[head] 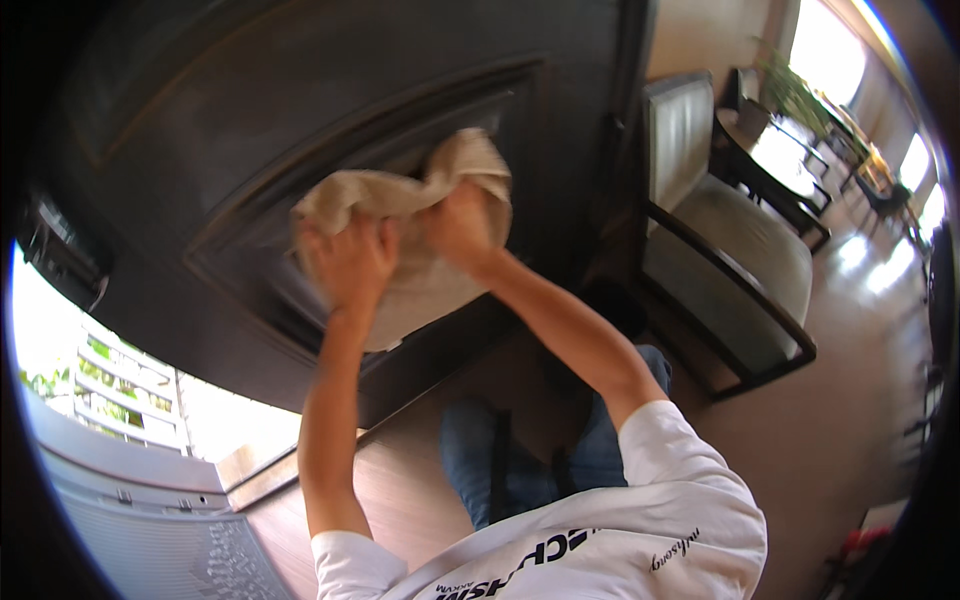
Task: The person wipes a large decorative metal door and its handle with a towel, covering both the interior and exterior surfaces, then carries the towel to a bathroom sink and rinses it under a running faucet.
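Observation:
A beige cloth lies spread against the recessed panel of a dark door, its upper edge bunched into folds. My left hand presses on the cloth's left part, with the thumb pointing away from the fingers. On the right side, my right hand grips a bunched fold; motion blurs it, and its fingertips are hidden in the fabric. Both arms reach forward from my body, and the lower part of the cloth hangs below the hands.
Right of the door stands an upholstered armchair with dark wooden arms. Behind it are a round table and a potted plant. A dark door handle or lock sits at the left edge. Below left is a grey perforated panel.

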{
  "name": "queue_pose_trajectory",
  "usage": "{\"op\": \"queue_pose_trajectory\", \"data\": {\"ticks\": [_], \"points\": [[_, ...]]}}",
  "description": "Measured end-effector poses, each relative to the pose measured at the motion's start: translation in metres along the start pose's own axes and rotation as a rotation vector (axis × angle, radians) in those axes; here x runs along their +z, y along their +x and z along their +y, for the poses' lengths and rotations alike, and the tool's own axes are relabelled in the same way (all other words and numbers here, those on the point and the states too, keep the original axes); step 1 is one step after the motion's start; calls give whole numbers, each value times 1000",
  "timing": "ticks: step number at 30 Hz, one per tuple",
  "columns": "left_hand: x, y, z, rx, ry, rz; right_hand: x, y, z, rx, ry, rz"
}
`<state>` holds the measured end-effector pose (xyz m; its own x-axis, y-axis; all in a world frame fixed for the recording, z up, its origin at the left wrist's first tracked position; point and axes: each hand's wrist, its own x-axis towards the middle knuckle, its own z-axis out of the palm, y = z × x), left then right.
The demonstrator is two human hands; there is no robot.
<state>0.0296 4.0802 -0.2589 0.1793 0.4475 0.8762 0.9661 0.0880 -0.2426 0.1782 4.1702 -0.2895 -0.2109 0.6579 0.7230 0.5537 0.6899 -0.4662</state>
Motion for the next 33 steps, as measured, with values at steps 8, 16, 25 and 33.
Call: {"op": "queue_pose_trajectory", "data": {"ticks": [8, 16, 25, 33], "points": [[1, -52, -55, 57, 123, 25, 34, -56, -73, -348, 131, 193], [31, -88, -56, 37, 44, 149, 40, -61, -39, -385, 42, 119], [22, -67, -10, -17, 22, 80, 1, -53, -30, -295, 79, 131], [55, 27, 94, 13, -67, -11, -65, 13, 98, -138, -144, 267]]}}
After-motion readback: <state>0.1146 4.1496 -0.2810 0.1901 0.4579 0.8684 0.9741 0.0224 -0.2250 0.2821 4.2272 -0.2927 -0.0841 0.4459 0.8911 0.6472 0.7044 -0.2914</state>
